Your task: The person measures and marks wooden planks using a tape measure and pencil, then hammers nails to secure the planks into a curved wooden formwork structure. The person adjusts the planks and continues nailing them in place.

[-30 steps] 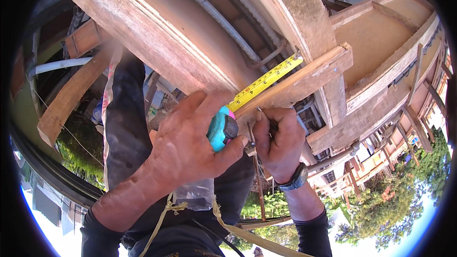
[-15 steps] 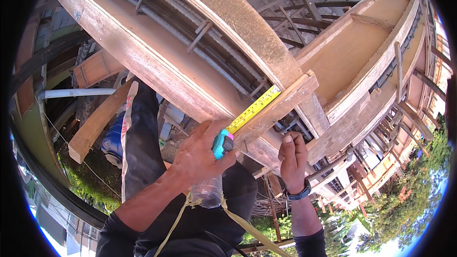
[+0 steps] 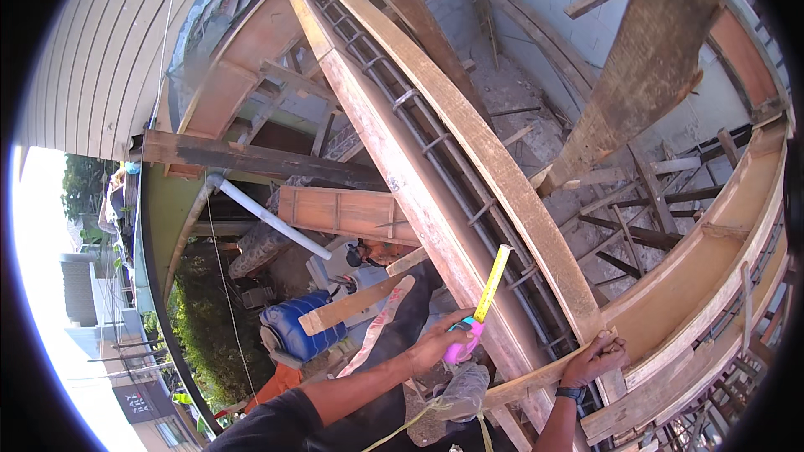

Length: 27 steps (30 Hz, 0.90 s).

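Note:
My left hand is closed around a pink and teal tape measure. Its yellow blade is drawn out a short way and points up over the near wooden side of a long curved form. Steel reinforcing bars with stirrups run between that side and the form's far wooden side. My right hand, with a dark watch on the wrist, has its fingers curled over the end of a wooden crosspiece laid across the form. Part of that grip is hidden.
A clear plastic container hangs on yellow straps before my body. A rough plank slants in from the upper right. Below on the left are a blue drum, a white pipe and a wooden board. Another curved form bends away right.
The tape's blade has left the spot beside the crosspiece and now points up freely. My right hand has moved onto the crosspiece end. The view has swung to show more on the left.

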### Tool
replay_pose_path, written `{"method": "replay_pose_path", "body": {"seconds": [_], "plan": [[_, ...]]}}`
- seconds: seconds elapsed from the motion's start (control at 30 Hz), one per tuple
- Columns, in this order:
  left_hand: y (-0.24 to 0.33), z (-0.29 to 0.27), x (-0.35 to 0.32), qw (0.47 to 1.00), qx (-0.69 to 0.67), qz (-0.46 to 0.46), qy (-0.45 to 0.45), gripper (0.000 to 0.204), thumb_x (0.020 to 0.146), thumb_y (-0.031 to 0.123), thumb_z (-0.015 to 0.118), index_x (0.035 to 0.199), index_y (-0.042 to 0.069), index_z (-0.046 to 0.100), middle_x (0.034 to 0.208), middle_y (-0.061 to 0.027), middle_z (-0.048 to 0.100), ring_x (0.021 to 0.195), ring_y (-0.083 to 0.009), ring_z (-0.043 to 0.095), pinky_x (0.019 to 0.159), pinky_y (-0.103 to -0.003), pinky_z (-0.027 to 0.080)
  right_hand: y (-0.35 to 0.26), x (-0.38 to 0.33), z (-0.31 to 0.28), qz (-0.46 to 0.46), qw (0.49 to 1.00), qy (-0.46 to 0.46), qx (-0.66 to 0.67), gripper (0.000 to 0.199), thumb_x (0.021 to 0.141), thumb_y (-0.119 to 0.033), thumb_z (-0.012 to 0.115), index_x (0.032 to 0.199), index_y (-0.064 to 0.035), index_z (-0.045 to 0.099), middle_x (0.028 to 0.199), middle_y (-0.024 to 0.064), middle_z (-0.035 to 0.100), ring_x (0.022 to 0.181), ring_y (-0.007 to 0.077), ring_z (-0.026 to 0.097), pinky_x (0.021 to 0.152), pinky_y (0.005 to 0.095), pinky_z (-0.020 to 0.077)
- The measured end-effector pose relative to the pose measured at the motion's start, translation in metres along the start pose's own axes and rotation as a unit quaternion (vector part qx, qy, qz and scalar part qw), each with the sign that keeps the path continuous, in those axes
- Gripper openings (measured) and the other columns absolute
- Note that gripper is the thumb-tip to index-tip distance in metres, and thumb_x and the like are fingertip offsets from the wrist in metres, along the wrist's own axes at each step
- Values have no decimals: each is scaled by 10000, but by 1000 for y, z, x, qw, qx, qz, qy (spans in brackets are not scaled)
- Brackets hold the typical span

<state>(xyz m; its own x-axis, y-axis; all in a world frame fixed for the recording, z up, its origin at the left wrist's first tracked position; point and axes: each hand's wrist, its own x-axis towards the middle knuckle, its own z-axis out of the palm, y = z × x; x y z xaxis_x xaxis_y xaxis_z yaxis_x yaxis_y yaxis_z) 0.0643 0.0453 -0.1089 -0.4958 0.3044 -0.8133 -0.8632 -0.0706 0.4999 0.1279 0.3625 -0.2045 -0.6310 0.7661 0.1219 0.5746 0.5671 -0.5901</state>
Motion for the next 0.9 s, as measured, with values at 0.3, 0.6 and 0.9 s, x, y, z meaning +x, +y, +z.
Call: {"method": "replay_pose_path", "body": {"seconds": [0.3, 0.6, 0.9], "plan": [[77, -19, 0, 974, -205, 22, 93, 489, 1060, 449, 511, 1358, 65, 568, 1029, -77, 669, 873, -185, 676, 713, -372, 620, 7, 4, 8, -82, 993, 39, -81, 340, 1071, -263, 561, 1041, 69, 492, 1027, 230, 487, 1004, 416, 469, 880, 531, 376], [95, -77, 20, 965, -228, 62, 111, 480, 1020, 468, 520, 1242, 50, 600, 1044, -105, 695, 907, -232, 701, 742, -433, 614, 15, 5, 2, -33, 990, -49, -128, 374, 1083, -262, 514, 1151, 106, 499, 1101, 297, 517, 1053, 472, 477, 945, 562, 379], [106, -96, 30, 949, -277, 64, 138, 438, 1001, 426, 547, 1278, 87, 573, 1004, -110, 671, 837, -233, 691, 672, -409, 606, 12, 6, 7, -94, 982, 28, -159, 347, 1073, -288, 516, 1023, 55, 521, 1041, 253, 508, 976, 435, 492, 876, 559, 386]]}}
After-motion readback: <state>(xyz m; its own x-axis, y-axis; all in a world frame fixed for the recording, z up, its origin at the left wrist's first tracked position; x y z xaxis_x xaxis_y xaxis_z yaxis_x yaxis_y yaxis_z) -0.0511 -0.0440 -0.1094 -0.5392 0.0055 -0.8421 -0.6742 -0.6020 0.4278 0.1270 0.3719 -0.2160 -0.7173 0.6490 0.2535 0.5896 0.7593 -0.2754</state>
